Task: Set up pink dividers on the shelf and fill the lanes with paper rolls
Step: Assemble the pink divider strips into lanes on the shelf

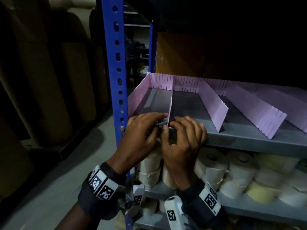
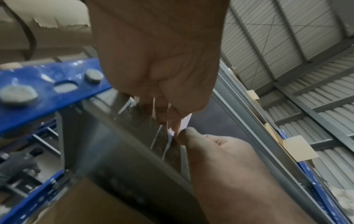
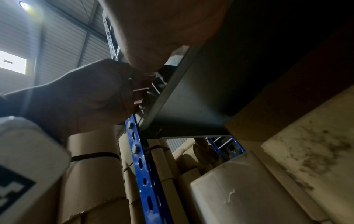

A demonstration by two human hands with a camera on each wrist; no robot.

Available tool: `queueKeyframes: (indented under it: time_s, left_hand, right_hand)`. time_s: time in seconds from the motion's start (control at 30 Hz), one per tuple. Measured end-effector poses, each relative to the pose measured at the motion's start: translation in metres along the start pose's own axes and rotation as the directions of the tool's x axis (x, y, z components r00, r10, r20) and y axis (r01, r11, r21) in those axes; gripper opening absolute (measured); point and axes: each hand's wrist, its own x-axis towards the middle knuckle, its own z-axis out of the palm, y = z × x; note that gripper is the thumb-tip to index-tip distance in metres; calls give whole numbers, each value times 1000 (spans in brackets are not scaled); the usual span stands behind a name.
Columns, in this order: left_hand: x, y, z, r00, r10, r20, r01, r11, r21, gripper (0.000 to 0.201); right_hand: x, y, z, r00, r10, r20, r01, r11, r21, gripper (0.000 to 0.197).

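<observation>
A pink divider (image 1: 171,103) stands on edge on the grey shelf (image 1: 249,140), running from the back strip to the front lip. My left hand (image 1: 157,120) lies against its left face at the front end and pinches it (image 2: 184,123). My right hand (image 1: 174,128) grips the same end from the right, thumb pressed to it and fingers curled over the shelf lip. Two more pink dividers (image 1: 214,103) (image 1: 259,113) stand to the right, forming lanes with nothing in them. Paper rolls (image 1: 211,165) are stacked on the shelf below.
A blue perforated upright (image 1: 116,72) stands just left of my hands. Pink strips line the shelf's back (image 1: 166,80) and left side (image 1: 141,95). Tall cardboard tubes (image 1: 41,80) fill the dark left. A person (image 1: 132,52) stands far behind the rack.
</observation>
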Motion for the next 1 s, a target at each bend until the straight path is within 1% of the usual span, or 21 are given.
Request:
queueKeyframes:
  time_s: [0.1,0.17,0.33,0.6,0.73,0.8,0.87,0.93,1.0]
  left_hand:
    - [-1,-1,4,1000,13,1,-13,1000,21,43]
    - [0,-3,5,1000,24,13,-24,1000,7,44]
    - [0,-7,6,998,65,-1,-65,998,-19,47]
    - [-2,-12,10,997,77,7,-77,994,76,49]
    - [-6,-12,9,995,100,-7,-100,993,63,47]
    - [-13,-12,6,985,158,-64,-158,987,7,45]
    - [-24,-11,2,963,200,-183,-211,977,-42,40]
    - [-36,-13,-4,923,179,-340,-212,976,-60,35]
    - [-47,-18,-12,865,131,-484,-176,983,-48,29]
  right_hand:
    - [-2,5,-1,1000,-9,-11,9,1000,16,14]
    - [-3,6,-1,1000,-12,-21,13,1000,24,14]
    - [1,10,-3,999,9,-33,-8,1000,19,19]
    - [-1,11,-4,999,-7,-42,8,1000,29,16]
    - [-2,7,-8,999,3,-54,1,998,70,15]
    - [-5,2,-13,996,-16,-89,28,991,131,12]
    - [-11,-6,-20,991,-63,-119,87,974,209,10]
    - [-17,-20,-22,991,-97,-97,123,941,316,8]
    - [-21,-34,-19,993,-114,-33,118,914,388,8]
